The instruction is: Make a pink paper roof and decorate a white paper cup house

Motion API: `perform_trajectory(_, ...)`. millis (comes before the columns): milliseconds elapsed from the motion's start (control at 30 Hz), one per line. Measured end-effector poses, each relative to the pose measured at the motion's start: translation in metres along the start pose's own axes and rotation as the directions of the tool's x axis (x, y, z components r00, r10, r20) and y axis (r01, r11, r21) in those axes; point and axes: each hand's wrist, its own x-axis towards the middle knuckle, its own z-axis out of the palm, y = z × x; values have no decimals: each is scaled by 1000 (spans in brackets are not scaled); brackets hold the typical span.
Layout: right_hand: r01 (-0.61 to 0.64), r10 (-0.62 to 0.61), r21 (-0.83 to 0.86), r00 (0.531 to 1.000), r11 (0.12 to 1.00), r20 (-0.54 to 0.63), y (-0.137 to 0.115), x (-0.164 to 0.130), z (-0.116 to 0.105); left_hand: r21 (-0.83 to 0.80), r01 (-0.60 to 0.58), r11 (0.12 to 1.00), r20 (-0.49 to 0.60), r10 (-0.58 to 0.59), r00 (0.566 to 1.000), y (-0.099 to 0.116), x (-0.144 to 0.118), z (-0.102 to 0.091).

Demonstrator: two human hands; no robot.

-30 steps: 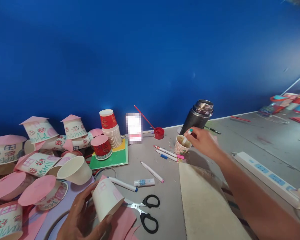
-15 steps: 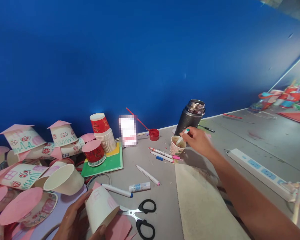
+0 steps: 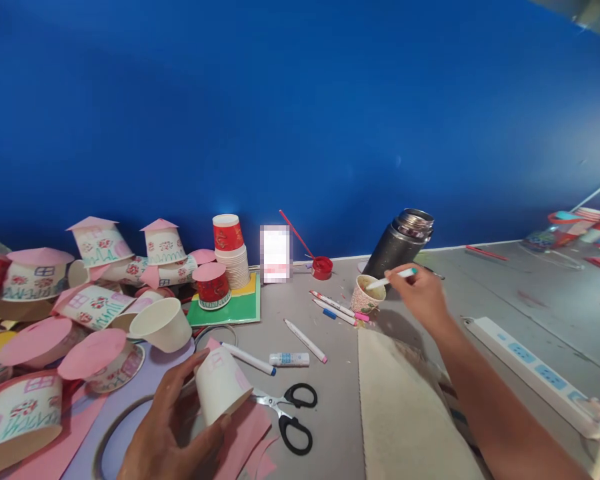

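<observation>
head view: left hand at seven o'clock grips a white paper cup tilted for decorating, while right hand at two o'clock pinches a teal-capped marker, seemingly over the patterned cup.

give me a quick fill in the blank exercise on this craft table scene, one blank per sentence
1. The left hand holds a white paper ____.
2. The right hand holds a marker with a ____ cap.
3. The scissors have ____ handles.
4. The flask stands against a ____ wall.

Missing words: cup; teal; black; blue
</observation>
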Motion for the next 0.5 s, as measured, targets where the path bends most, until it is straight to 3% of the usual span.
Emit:
perform_trajectory(133,17,-14,-90,999,996,39,6,-5,-1,0,5,1000,76,-5,997,-15,5,-2)
perform_trajectory(233,32,-23,-143,998,989,65,10,-4,-3,1,-28,1000,61,28,998,-20,6,-2)
perform_trajectory(400,39,-32,-189,999,981,41,10,-2,-2,0,-7,1000,59,7,998,-9,-3,2)
perform_trajectory(500,33,-27,-185,999,982,35,4,-4,-1,-81,-7,997,40,10,999,-4,-8,6)
